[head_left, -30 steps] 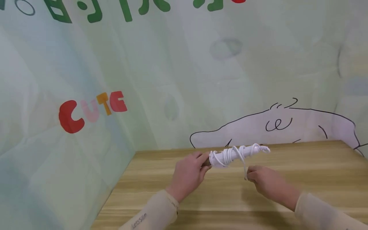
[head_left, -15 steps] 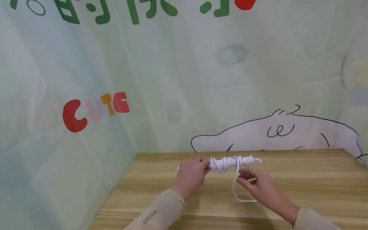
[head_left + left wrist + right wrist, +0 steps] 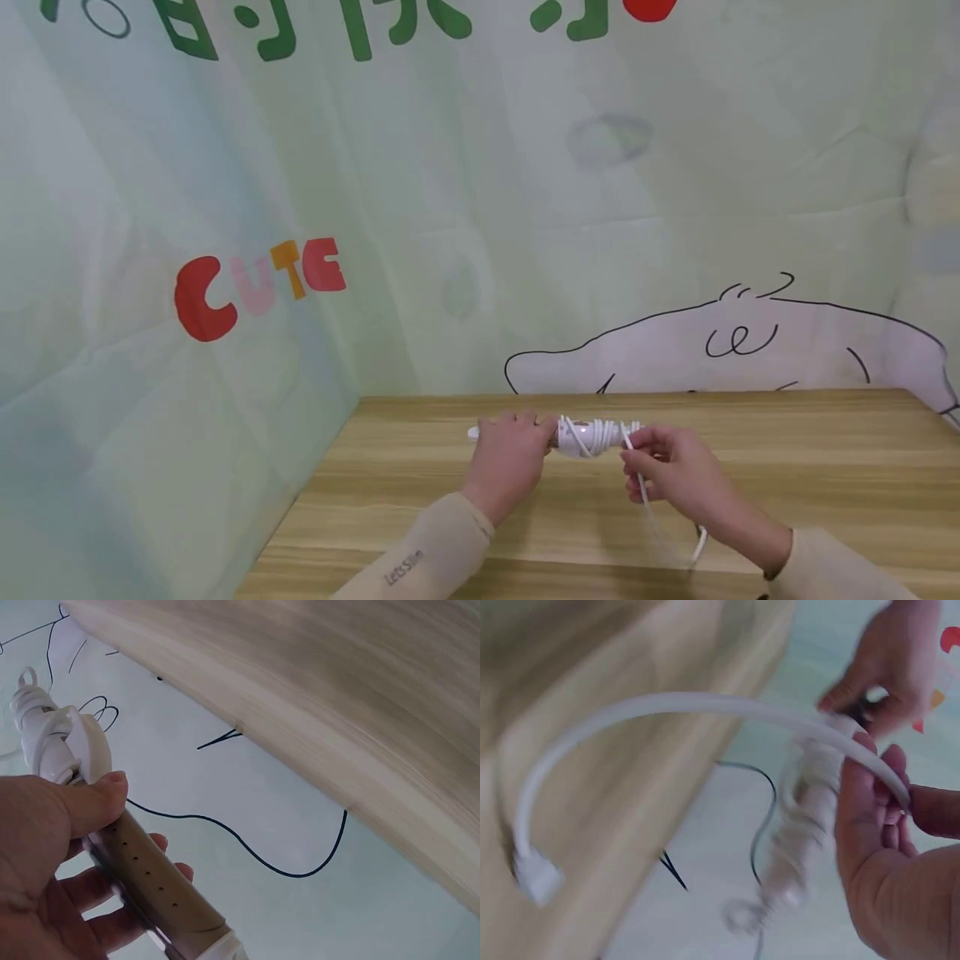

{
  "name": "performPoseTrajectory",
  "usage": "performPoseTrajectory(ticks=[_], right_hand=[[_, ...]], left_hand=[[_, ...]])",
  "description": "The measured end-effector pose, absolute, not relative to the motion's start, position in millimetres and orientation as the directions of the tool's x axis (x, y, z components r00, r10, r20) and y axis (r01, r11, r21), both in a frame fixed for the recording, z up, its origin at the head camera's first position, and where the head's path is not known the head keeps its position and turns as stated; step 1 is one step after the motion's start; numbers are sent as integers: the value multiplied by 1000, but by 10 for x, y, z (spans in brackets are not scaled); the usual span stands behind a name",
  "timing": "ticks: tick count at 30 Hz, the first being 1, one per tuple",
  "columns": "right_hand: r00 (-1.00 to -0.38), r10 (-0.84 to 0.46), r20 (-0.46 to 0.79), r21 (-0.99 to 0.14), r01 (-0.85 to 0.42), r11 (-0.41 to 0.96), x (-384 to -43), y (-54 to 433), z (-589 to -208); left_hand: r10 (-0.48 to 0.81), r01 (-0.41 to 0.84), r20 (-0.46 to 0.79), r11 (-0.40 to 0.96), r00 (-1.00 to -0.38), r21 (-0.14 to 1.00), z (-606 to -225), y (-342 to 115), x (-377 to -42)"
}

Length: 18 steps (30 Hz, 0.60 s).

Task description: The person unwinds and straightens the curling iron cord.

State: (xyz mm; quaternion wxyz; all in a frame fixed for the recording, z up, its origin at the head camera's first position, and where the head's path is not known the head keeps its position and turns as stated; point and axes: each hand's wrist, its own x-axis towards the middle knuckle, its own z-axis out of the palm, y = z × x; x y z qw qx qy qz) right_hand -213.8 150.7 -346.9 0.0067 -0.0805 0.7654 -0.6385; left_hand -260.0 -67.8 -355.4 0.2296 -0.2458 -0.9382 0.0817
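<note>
A white-handled curling iron (image 3: 576, 438) lies across in front of me, above the wooden table. My left hand (image 3: 508, 457) grips its brownish metal barrel (image 3: 161, 881), which has a row of small holes; the thumb presses near the handle end in the left wrist view. White cord (image 3: 675, 703) is wound in several loops round the handle. Its loose length passes through my right hand (image 3: 678, 468), whose thumb and fingers pinch it beside the handle's cord end. Past that hand, the cord arcs to a blurred white plug (image 3: 538, 877) hanging free in the right wrist view.
The wood-grain table (image 3: 390, 517) spreads under both hands. Behind it and along the left rises a pale printed cloth backdrop (image 3: 480, 208) with coloured letters and a line-drawn cartoon figure (image 3: 795, 346).
The curling iron has come down from a tilt to nearly level. My right hand let its fingers spread round the cord, then closed on it nearer the handle; the loose tail swings below.
</note>
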Motion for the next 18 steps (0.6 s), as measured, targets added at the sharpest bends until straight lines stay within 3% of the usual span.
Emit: performPoseTrajectory(ticks=[3,7,12,14,18], right_hand=[[-969,-212,127,-896,-204,394,-2159,1623,-3335],[-919,-300,254,-661,-392,640,-2252,1751,-3149],[-800,-407,441,-334,-567,753,-2399,1973,-3025],[-711,-472,522,-171,-629,758,-2458,2120,-3033],[-470,-593,654,158,-682,714,-2588,2398,-3151]], left_hand=[[529,439,359,845,-769,-305,-3593,-656,-2569],[580,481,323,808,-748,-340,-3624,-624,-2505],[696,594,298,715,-653,-368,-3601,-553,-2431],[747,638,312,664,-587,-390,-3583,-507,-2431],[825,723,346,561,-447,-404,-3559,-456,-2436]])
